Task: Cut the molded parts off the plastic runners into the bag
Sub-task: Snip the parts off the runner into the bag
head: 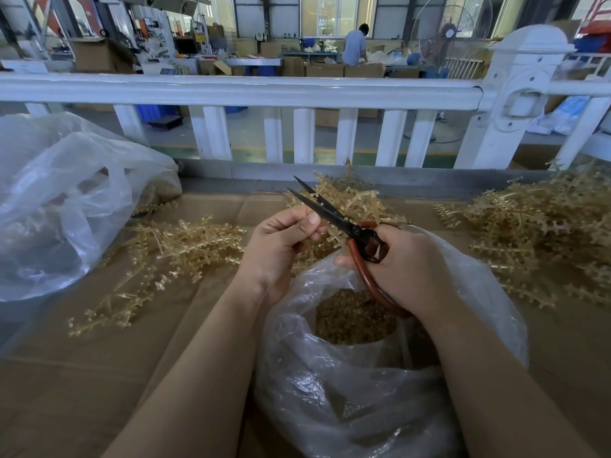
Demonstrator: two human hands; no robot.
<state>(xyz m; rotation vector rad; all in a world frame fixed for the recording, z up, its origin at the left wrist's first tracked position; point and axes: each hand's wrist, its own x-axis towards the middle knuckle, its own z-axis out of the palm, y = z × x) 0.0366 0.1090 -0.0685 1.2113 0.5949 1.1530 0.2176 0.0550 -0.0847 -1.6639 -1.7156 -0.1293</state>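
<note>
My right hand grips red-handled scissors, whose dark blades are parted and point up and to the left. My left hand pinches a pale yellow plastic runner just below the blades. Both hands hover over an open clear plastic bag that holds several small tan cut parts. A small piece sits between the blades.
Piles of yellow runners lie on the cardboard-covered table: left, behind the hands and a large heap at right. A big clear bag sits at far left. A white railing borders the table's far edge.
</note>
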